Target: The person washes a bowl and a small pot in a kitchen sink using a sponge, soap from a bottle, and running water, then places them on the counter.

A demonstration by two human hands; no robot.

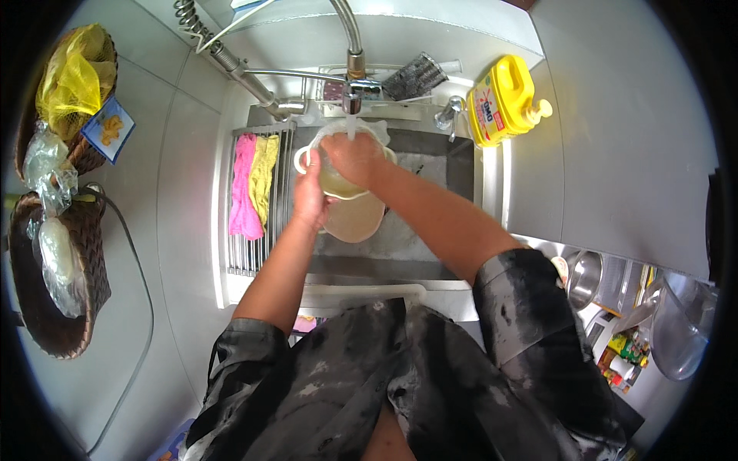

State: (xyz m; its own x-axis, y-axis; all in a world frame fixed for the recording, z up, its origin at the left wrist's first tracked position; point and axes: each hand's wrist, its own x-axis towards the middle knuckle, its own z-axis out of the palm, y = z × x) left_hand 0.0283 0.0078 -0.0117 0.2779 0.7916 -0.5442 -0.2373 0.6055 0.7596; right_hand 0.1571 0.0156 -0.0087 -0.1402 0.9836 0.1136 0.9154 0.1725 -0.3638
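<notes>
A pale two-handled bowl [346,195] is under the faucet [352,98] in the steel sink [461,190]. My left hand [310,196] grips its left side, with the thumb by the cream loop handle [300,160]. My right hand [353,158] reaches inside the bowl, where running water [351,128] falls on it. Its fingertips are blurred by the water, so whether they hold anything is unclear. Below the bowl, a tan rounded dish [354,220] is partly hidden in the sink.
A pink cloth [242,187] and a yellow cloth [263,181] drape over the metal rack [282,173] at left. On the right ledge stands a yellow OMO jug [501,104]. Woven baskets [95,276] hang on the left wall. A metal bowl [584,279] sits at right.
</notes>
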